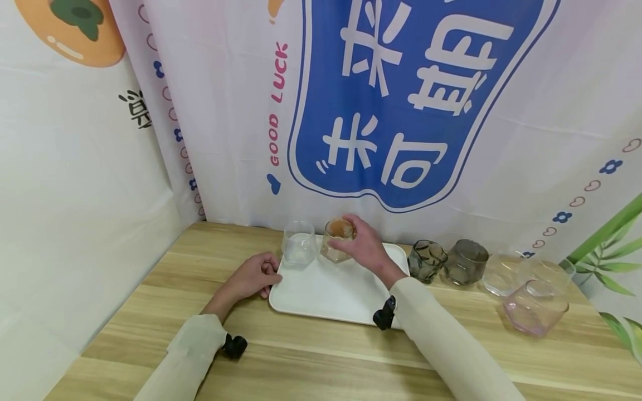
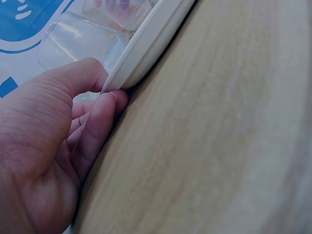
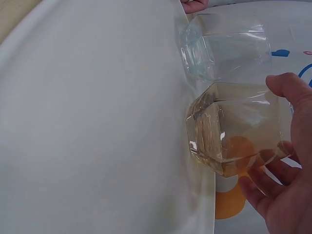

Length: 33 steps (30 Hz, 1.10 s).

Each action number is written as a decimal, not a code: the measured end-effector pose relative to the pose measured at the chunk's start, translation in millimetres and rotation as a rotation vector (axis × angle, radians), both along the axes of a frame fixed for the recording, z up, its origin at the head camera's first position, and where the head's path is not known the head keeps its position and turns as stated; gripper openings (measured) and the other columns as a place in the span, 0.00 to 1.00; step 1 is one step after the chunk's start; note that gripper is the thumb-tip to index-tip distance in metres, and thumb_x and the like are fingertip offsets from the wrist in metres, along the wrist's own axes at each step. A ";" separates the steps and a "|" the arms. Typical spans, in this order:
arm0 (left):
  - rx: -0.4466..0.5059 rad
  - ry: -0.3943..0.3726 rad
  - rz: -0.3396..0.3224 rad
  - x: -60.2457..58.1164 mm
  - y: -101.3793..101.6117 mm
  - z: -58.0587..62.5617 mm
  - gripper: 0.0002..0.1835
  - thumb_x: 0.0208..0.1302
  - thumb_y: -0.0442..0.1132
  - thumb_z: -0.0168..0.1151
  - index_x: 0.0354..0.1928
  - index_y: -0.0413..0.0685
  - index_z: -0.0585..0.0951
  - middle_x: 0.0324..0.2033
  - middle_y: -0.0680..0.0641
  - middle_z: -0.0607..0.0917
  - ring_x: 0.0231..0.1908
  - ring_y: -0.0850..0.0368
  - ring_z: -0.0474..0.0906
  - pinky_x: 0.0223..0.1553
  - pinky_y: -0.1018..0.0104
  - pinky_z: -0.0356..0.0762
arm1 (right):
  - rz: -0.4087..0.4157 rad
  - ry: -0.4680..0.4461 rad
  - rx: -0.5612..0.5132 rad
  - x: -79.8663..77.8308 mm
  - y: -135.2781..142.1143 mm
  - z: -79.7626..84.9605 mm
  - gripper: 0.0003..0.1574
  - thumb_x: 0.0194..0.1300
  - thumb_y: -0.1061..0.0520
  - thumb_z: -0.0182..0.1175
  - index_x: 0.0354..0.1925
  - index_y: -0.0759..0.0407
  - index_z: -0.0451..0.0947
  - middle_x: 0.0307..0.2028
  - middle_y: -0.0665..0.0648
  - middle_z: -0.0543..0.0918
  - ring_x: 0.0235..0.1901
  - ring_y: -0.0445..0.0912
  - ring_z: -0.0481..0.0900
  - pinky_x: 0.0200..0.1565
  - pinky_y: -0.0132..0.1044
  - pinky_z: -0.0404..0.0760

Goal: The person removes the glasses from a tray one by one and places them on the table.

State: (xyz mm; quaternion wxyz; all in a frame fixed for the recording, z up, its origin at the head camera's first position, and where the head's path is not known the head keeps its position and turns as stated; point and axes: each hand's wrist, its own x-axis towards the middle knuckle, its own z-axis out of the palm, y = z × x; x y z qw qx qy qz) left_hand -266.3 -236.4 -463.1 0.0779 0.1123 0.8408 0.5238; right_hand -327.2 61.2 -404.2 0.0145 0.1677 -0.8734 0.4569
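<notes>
An amber-tinted faceted glass (image 1: 332, 250) stands upright at the back of the white tray (image 1: 326, 292). My right hand (image 1: 365, 245) holds it near the rim, thumb on one side and fingers round the other, as the right wrist view shows. Just left of it on the tray is a clear glass (image 1: 299, 248), a small gap apart from the amber glass (image 3: 239, 126). My left hand (image 1: 253, 275) is at the tray's left edge. In the left wrist view its thumb and fingers (image 2: 100, 119) pinch the tray's rim (image 2: 146, 41).
To the right of the tray, a dark grey patterned glass (image 1: 427, 262), a smoky grey glass (image 1: 465, 263), clear glasses (image 1: 501, 273) and a pink-tinted glass (image 1: 535, 309) stand on the wooden table (image 1: 321, 362). A printed cloth (image 1: 241, 184) hangs right behind the table's back edge.
</notes>
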 end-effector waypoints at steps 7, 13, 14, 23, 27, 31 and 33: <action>0.005 -0.002 0.004 -0.9 0.3 0.5 0.09 0.67 0.29 0.65 0.43 0.36 0.74 0.24 0.45 0.78 0.18 0.55 0.77 0.18 0.67 0.79 | 0.006 -0.020 -0.008 -2.0 0.0 1.7 0.48 0.62 0.45 0.75 0.72 0.57 0.67 0.70 0.60 0.72 0.69 0.57 0.68 0.66 0.55 0.71; 0.009 0.000 -0.009 -1.5 -0.2 0.9 0.09 0.68 0.29 0.65 0.43 0.35 0.74 0.24 0.45 0.78 0.18 0.55 0.77 0.18 0.66 0.79 | -0.003 -0.023 -0.014 -2.2 0.0 0.8 0.47 0.61 0.45 0.76 0.71 0.56 0.67 0.70 0.60 0.72 0.68 0.57 0.69 0.66 0.54 0.72; 0.010 -0.002 -0.008 -1.5 0.0 1.0 0.09 0.68 0.29 0.65 0.43 0.36 0.74 0.24 0.45 0.78 0.18 0.55 0.77 0.18 0.66 0.79 | -0.004 -0.024 -0.014 -2.3 0.0 0.5 0.47 0.61 0.45 0.76 0.71 0.56 0.67 0.70 0.60 0.72 0.68 0.56 0.69 0.66 0.54 0.72; 0.008 -0.005 -0.007 -0.2 0.1 2.0 0.09 0.68 0.29 0.65 0.43 0.36 0.74 0.24 0.45 0.77 0.18 0.55 0.77 0.18 0.66 0.79 | -0.026 -0.014 0.015 -1.8 -2.3 3.6 0.45 0.61 0.46 0.75 0.70 0.58 0.69 0.68 0.61 0.74 0.65 0.57 0.71 0.64 0.53 0.75; 0.010 -0.006 0.002 -0.2 0.3 2.5 0.09 0.67 0.29 0.65 0.43 0.36 0.74 0.24 0.45 0.77 0.18 0.55 0.77 0.18 0.67 0.79 | -0.033 -0.003 0.035 -1.8 -2.0 5.3 0.45 0.60 0.46 0.76 0.68 0.59 0.70 0.65 0.61 0.76 0.63 0.58 0.74 0.62 0.52 0.77; 0.013 -0.008 0.008 0.1 0.8 2.2 0.09 0.67 0.29 0.66 0.43 0.36 0.75 0.24 0.45 0.77 0.18 0.55 0.77 0.18 0.67 0.79 | -0.035 0.022 0.050 -0.7 0.7 7.6 0.44 0.60 0.46 0.75 0.67 0.61 0.70 0.61 0.63 0.78 0.59 0.59 0.76 0.58 0.52 0.79; 0.012 -0.009 0.004 0.6 0.7 1.8 0.09 0.67 0.29 0.65 0.43 0.36 0.74 0.24 0.45 0.77 0.18 0.55 0.77 0.19 0.66 0.79 | -0.040 0.028 0.050 0.6 2.2 9.2 0.43 0.60 0.46 0.75 0.67 0.62 0.70 0.60 0.63 0.78 0.58 0.59 0.77 0.56 0.51 0.81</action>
